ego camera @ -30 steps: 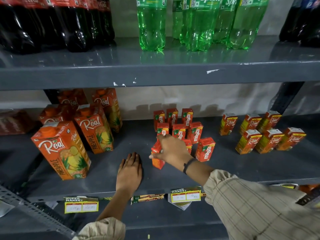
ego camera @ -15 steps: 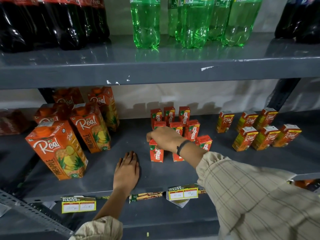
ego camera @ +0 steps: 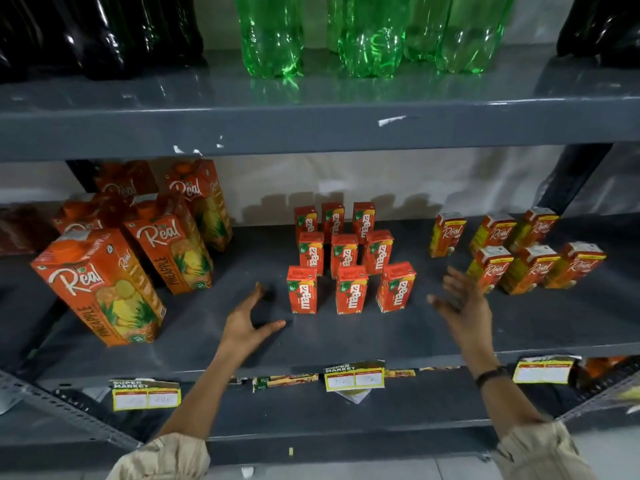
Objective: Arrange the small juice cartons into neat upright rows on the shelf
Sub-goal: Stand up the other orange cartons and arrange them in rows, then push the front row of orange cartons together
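Note:
Several small red Maaza juice cartons (ego camera: 350,289) stand upright in three rows of three at the middle of the grey shelf (ego camera: 346,337). The front right carton (ego camera: 396,286) leans slightly. My left hand (ego camera: 247,322) rests open on the shelf just left of the front left carton (ego camera: 302,289), fingers spread, touching none of them. My right hand (ego camera: 462,301) hovers open and blurred to the right of the block, holding nothing.
Small Real cartons (ego camera: 512,249) stand in two rows on the right. Tall Real pineapple cartons (ego camera: 104,285) stand at the left. Green bottles (ego camera: 367,32) and dark bottles (ego camera: 97,32) fill the shelf above. Price labels (ego camera: 354,377) hang on the shelf's front edge.
My right hand let go of the front carton and swung away to the right. My left hand lifted and turned toward the cartons. The view moved closer.

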The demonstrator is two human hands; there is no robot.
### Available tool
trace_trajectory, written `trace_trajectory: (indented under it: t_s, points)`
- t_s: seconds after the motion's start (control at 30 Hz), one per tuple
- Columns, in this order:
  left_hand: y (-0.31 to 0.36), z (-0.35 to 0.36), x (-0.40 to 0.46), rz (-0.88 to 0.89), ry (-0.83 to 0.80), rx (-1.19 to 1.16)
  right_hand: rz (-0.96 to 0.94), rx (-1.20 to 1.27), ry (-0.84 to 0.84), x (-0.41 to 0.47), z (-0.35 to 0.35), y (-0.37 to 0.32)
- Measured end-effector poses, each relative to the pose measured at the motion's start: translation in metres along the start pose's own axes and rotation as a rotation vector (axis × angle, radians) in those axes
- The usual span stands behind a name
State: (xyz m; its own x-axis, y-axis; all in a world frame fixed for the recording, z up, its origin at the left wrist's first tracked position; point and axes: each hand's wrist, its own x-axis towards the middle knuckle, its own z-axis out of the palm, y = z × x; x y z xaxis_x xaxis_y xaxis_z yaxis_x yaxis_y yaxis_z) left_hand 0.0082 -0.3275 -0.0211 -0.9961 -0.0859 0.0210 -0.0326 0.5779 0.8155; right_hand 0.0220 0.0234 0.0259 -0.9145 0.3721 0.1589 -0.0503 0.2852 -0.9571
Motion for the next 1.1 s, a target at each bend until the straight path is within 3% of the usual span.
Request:
trace_trajectory:
  t_s: [0.13,0.23,0.37,0.47,0.73,0.97,1.1]
  points:
    - [0.023,0.018,0.011,-0.077,0.003,-0.182,0.085,-0.025,-0.36,0.025,0.01,0.026]
    - [0.043,0.034,0.018,-0.139,0.011,-0.268,0.068,-0.093,-0.496,0.035,0.033,0.022]
    - [0.067,0.059,0.021,-0.089,-0.043,-0.163,0.0,-0.191,-0.53,0.033,0.066,0.014]
    - [0.078,0.063,0.025,-0.15,-0.097,-0.183,-0.01,-0.206,-0.556,0.038,0.077,0.017]
    - [0.088,0.058,0.029,-0.233,-0.26,-0.19,0.151,-0.022,-0.693,0.043,0.078,0.013]
    - [0.068,0.06,0.003,-0.265,-0.237,-0.094,0.245,-0.034,-0.754,0.013,0.064,0.01]
    - [0.065,0.06,-0.024,-0.193,-0.223,-0.057,0.26,-0.087,-0.778,-0.006,0.057,0.009]
